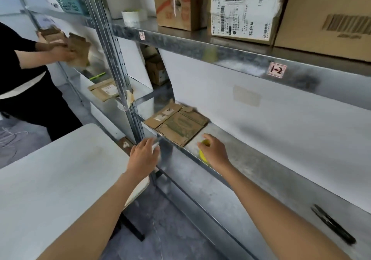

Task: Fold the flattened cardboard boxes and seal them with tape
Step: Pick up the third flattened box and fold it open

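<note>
A small stack of flattened cardboard boxes (176, 124) lies on the middle metal shelf (251, 159). My left hand (143, 155) reaches toward the shelf's front edge just left of the stack, fingers loosely extended, touching no box. My right hand (213, 150) hovers over the shelf to the right of the stack and grips a yellow tape roll (203, 155), mostly hidden under the palm. Another roll of pale tape (131, 16) sits on the upper shelf.
A white table (56, 179) stands at the lower left. Another person (30, 79) at the left handles cardboard. Black scissors (332, 224) lie on the shelf at the right. Assembled boxes (245, 13) fill the upper shelf. A steel upright (118, 69) divides the racks.
</note>
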